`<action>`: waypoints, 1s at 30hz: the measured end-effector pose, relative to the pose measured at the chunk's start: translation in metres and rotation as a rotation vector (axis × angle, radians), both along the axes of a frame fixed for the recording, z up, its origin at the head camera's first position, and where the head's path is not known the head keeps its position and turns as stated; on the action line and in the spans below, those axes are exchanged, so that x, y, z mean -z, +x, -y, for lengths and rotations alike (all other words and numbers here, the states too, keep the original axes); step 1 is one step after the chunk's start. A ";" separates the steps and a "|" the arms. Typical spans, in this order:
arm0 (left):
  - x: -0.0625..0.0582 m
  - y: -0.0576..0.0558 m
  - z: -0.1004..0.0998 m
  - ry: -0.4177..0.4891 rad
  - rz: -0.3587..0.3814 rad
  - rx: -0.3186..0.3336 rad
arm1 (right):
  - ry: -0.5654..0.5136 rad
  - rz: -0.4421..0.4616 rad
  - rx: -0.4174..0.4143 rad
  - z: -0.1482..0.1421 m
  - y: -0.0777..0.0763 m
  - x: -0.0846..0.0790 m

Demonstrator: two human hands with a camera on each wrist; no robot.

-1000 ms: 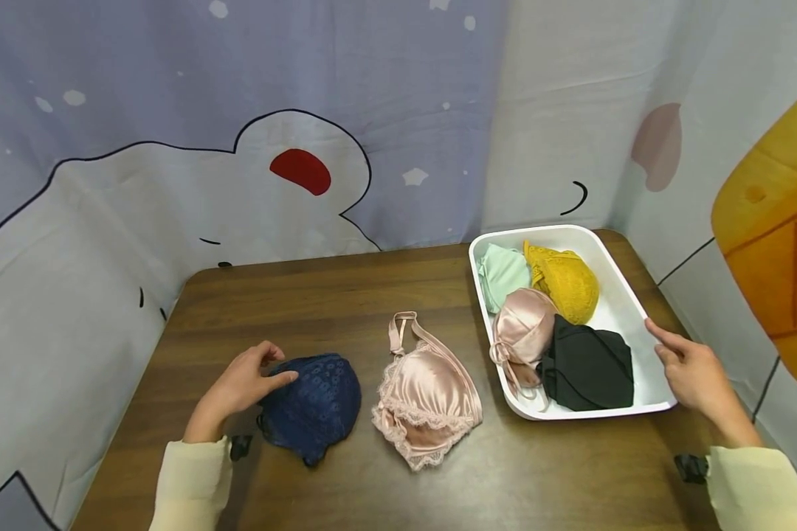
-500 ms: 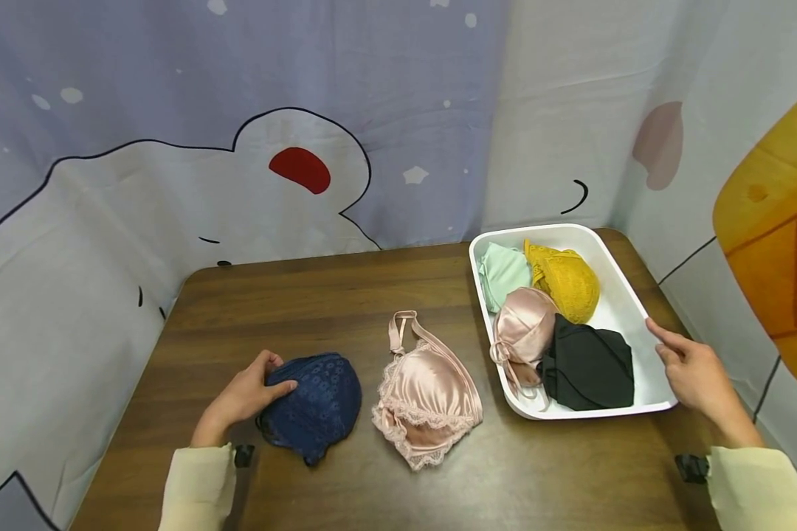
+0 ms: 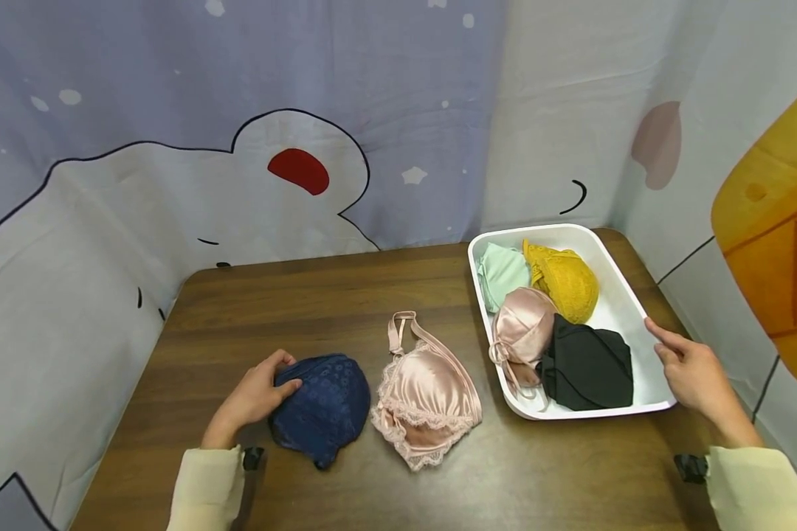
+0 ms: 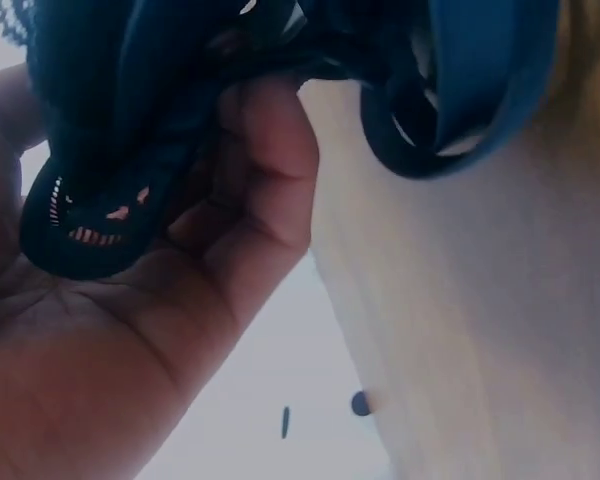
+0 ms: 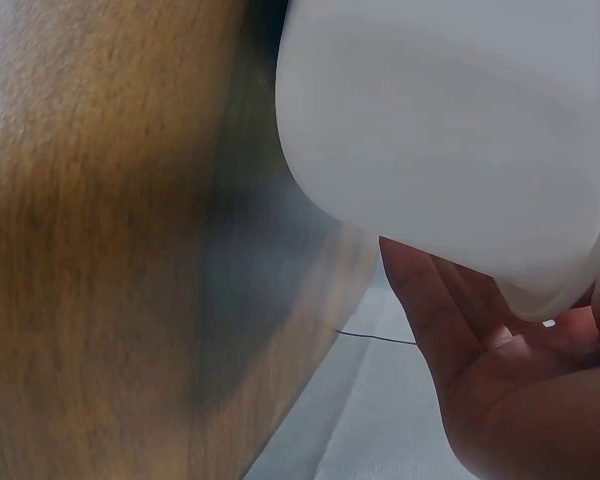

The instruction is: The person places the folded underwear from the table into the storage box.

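Observation:
My left hand [image 3: 255, 391] grips a navy lace bra [image 3: 328, 409] by its left side, thumb on top and fingers curled beneath. Its dark cloth [image 4: 110, 120] and a loose strap [image 4: 420, 165] hang across the palm in the left wrist view. Just right of it, a pink satin bra [image 3: 432, 391] with lace trim lies on the table. At the right, my right hand [image 3: 694, 372] holds the side of a white plastic bin [image 3: 644, 376]. In the right wrist view, fingers [image 5: 420, 290] lie against the bin's outer wall and the rim sits in the hand.
Inside the bin are a mint green bra [image 3: 502, 276], a mustard lace bra [image 3: 567, 284], another pink satin bra [image 3: 525, 321] with a tied bow, and a black folded garment [image 3: 591, 369]. Printed curtains [image 3: 425, 110] stand behind and beside the wooden table [image 3: 319, 295].
My left hand has closed on the navy bra's edge and shifted it slightly right, close to the pink bra. The right hand and the bin stay in place.

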State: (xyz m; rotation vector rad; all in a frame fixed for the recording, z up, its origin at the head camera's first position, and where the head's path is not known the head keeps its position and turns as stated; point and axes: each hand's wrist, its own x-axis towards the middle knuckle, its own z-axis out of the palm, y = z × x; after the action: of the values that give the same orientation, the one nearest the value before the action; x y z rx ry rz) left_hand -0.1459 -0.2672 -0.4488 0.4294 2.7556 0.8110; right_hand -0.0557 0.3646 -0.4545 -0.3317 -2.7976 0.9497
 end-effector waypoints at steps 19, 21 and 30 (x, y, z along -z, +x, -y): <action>-0.030 -0.006 -0.005 0.182 -0.298 -0.206 | -0.006 0.015 0.004 0.000 0.000 0.000; -0.034 -0.007 -0.007 0.203 -0.311 -0.217 | -0.007 0.018 0.005 0.000 0.000 0.000; -0.049 -0.009 -0.017 0.236 -0.412 -0.234 | -0.009 0.026 0.007 0.000 0.001 0.001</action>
State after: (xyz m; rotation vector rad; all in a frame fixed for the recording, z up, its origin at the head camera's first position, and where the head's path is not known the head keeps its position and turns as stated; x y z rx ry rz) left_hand -0.1551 -0.2499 -0.3995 0.3524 3.1424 1.2373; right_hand -0.0546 0.3649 -0.4557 -0.3578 -2.8137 0.9639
